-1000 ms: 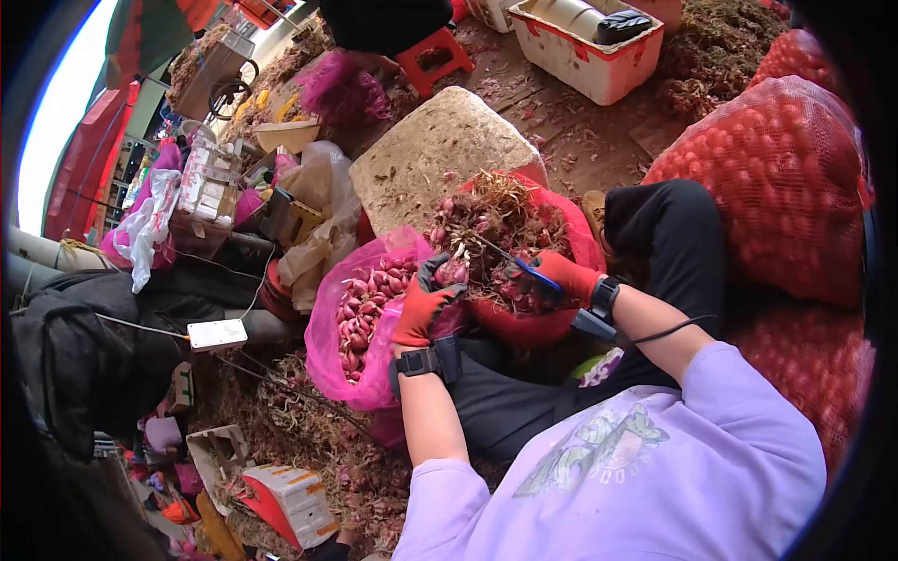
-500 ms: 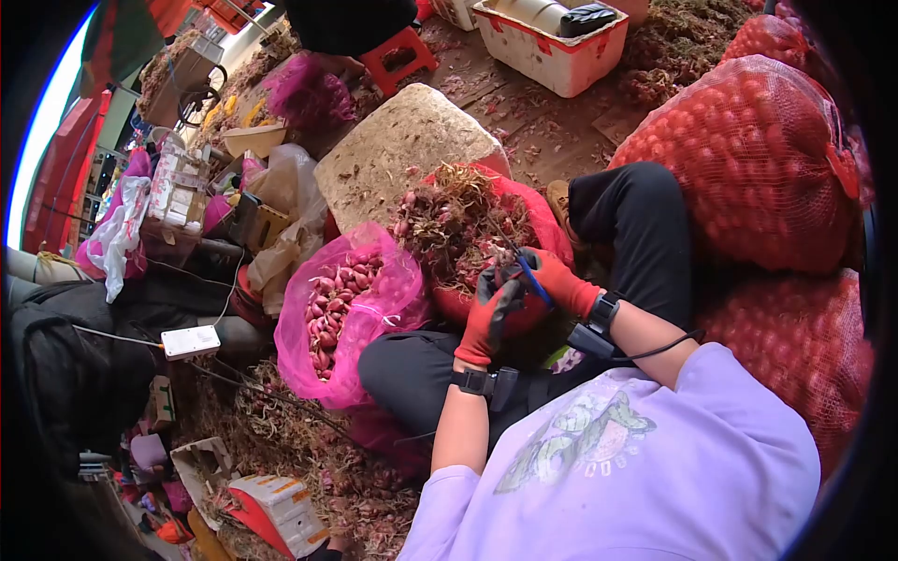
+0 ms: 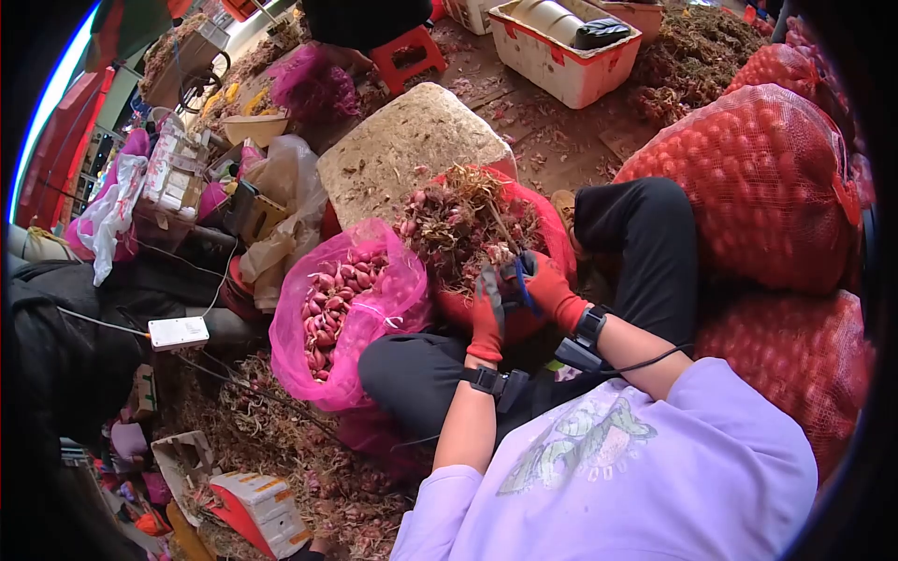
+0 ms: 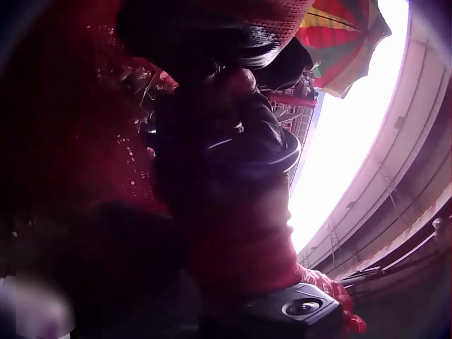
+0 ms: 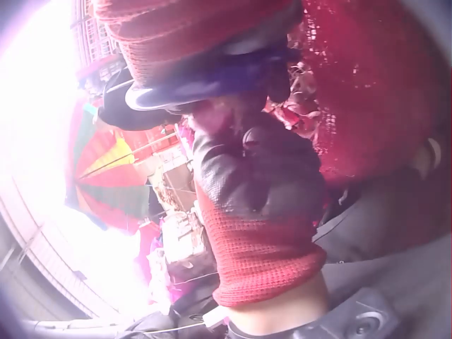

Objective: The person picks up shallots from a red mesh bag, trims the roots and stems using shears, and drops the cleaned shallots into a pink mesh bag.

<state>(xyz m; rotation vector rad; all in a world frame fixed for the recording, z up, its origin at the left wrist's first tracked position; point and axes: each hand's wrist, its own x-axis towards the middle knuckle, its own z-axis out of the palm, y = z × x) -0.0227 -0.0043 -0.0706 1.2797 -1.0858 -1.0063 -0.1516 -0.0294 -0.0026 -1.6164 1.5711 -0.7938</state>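
My right hand (image 3: 557, 294), in a red glove with dark palm and fingers, grips blue-handled scissors (image 3: 526, 283). One blue handle loop (image 5: 183, 93) shows close up in the right wrist view. Right beside it, my left hand (image 3: 488, 316) in a matching glove holds a shallot (image 4: 240, 81), mostly hidden by the fingers. Both hands meet at the near edge of a red mesh sack (image 3: 554, 224) heaped with untrimmed shallots (image 3: 458, 220) and their dry roots and stalks. Left of my hands, a pink mesh bag (image 3: 402, 271) stands open with cleaner shallots (image 3: 332, 304) inside.
A dirty foam box lid (image 3: 402, 140) lies beyond the sacks. Full red mesh sacks (image 3: 748, 178) are stacked at the right. A white power box (image 3: 178, 333) with cables hangs at the left. Dry trimmings (image 3: 290, 421) cover the ground, and a white-and-red tub (image 3: 561, 70) stands behind.
My left hand has moved right, away from the pink bag's edge, and closer to the right hand. Both hands have come down to the sack's near edge. The scissors stay in the right hand.
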